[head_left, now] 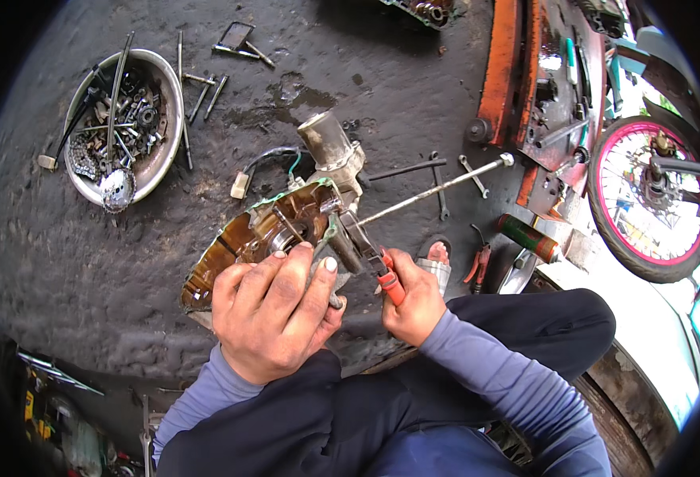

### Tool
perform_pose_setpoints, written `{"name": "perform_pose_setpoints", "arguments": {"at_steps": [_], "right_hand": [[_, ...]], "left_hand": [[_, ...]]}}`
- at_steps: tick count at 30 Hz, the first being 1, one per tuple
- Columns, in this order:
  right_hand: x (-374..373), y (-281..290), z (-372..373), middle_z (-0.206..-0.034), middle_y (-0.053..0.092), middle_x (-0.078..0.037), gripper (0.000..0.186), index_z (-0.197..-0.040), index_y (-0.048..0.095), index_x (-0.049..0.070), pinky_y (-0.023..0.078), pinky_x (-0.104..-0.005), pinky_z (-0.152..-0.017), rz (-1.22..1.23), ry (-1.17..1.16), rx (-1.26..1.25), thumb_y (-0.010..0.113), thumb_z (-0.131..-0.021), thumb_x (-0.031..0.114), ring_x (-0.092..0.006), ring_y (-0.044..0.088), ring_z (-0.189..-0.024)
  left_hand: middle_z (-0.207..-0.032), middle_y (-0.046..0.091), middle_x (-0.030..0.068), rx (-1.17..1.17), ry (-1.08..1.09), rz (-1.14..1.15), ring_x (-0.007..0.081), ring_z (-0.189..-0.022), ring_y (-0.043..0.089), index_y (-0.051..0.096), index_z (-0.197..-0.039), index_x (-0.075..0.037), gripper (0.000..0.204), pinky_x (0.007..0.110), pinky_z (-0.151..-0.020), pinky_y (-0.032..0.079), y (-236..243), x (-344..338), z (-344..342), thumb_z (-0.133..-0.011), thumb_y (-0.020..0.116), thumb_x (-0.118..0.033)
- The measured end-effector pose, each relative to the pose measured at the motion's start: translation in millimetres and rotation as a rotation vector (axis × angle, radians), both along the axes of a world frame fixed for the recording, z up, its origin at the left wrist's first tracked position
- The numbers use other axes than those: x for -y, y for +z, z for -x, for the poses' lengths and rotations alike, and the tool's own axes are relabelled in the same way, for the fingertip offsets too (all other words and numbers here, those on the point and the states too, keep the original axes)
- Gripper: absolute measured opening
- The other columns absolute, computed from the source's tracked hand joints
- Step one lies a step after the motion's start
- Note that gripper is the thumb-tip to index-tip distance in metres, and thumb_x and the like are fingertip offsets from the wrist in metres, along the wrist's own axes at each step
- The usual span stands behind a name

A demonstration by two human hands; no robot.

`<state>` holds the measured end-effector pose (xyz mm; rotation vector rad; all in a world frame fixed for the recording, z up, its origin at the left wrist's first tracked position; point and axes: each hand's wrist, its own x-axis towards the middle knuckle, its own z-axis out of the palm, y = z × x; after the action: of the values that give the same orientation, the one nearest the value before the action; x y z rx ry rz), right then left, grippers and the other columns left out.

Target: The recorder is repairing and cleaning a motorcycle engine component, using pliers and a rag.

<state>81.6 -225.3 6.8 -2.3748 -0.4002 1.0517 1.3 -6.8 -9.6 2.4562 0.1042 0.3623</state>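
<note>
My left hand is closed over the near rim of an oily engine crankcase half, whose brown inside faces up; its fingertips lie on the casing wall. My right hand grips a pair of pliers by the red-orange handles. The pliers' metal jaws reach up to the right edge of the casing. A long metal rod with a nut-like end slants away from the jaws to the upper right; whether they clamp it I cannot tell. Just beyond the casing stands a grey cylindrical metal part.
A metal bowl of bolts, chain and gears stands at far left, with loose bolts beside it. Wrenches, red-handled pliers and a spray can lie right. Beyond are an orange metal frame and a pink-rimmed wheel.
</note>
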Motion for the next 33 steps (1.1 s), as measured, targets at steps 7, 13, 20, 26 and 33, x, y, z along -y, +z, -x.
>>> {"name": "perform_pose_setpoints", "arguments": {"at_steps": [7, 13, 20, 26, 33], "right_hand": [[26, -70, -19, -0.095, 0.065, -0.017, 0.044, -0.118, 0.055, 0.004, 0.054, -0.0481, -0.073, -0.17, 0.09, 0.104, 0.065, -0.075, -0.002, -0.0444, 0.066, -0.086], [22, -88, -30, -0.094, 0.063, -0.017, 0.05, -0.114, 0.054, 0.005, 0.053, -0.0467, -0.073, -0.282, 0.187, 0.138, 0.068, -0.067, -0.001, -0.0435, 0.064, -0.086], [3, 8, -7, -0.092, 0.063, -0.022, 0.037, -0.114, 0.051, 0.0, 0.054, -0.0491, -0.071, -0.016, 0.116, -0.08, 0.063, -0.079, -0.003, -0.0467, 0.067, -0.083], [25, -55, -32, -0.094, 0.064, -0.018, 0.046, -0.118, 0.054, 0.006, 0.054, -0.0497, -0.07, -0.171, 0.214, 0.136, 0.066, -0.074, -0.002, -0.0444, 0.066, -0.084], [12, -102, -54, -0.104, 0.06, -0.017, 0.049, -0.117, 0.057, 0.004, 0.051, -0.0445, -0.081, -0.402, 0.242, 0.236, 0.065, -0.07, -0.004, -0.0397, 0.062, -0.092]], "left_hand": [[-0.105, 0.074, 0.0051, -0.021, -0.003, -0.044, 0.0207, -0.088, 0.067, 0.075, -0.105, -0.015, 0.025, 0.036, -0.078, 0.048, 1, 2, -1, -0.083, 0.071, -0.028], [-0.106, 0.074, 0.0051, -0.008, 0.005, -0.052, 0.02, -0.088, 0.068, 0.075, -0.107, -0.016, 0.027, 0.036, -0.077, 0.047, 3, 0, -2, -0.082, 0.072, -0.028], [-0.109, 0.073, 0.006, -0.006, 0.024, -0.054, 0.0196, -0.087, 0.069, 0.075, -0.106, -0.014, 0.027, 0.036, -0.079, 0.045, 0, 0, 5, -0.083, 0.071, -0.027], [-0.11, 0.071, 0.0116, 0.021, -0.015, -0.054, 0.0249, -0.086, 0.069, 0.074, -0.109, -0.01, 0.034, 0.04, -0.078, 0.046, -1, 1, 1, -0.088, 0.071, -0.038], [-0.109, 0.071, 0.0109, 0.037, -0.02, -0.039, 0.0247, -0.084, 0.068, 0.074, -0.108, -0.01, 0.034, 0.039, -0.078, 0.046, -2, 0, 1, -0.088, 0.071, -0.037]]}}
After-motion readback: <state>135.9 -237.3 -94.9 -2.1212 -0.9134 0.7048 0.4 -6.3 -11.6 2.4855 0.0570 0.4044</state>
